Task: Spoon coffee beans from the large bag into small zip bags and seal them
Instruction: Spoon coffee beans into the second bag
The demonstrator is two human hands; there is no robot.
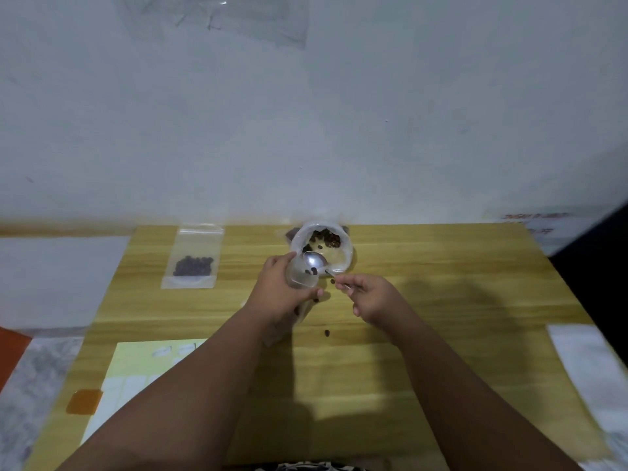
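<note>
The large open bag (339,263) of coffee beans stands at the table's far middle, beans showing inside. Just in front of it my left hand (280,290) holds a small clear zip bag (300,278) upright with its mouth open. My right hand (370,299) pinches the handle of a metal spoon (314,261), whose bowl sits over the zip bag's mouth with a few beans on it. One bean (332,281) is in the air or on the table beside the spoon handle. Another loose bean (327,332) lies on the table nearer me.
A filled small zip bag (193,263) lies flat at the far left of the wooden table (441,300). A pale yellow sheet (136,375) with an orange tab (84,401) lies at the near left. A white wall rises right behind the table.
</note>
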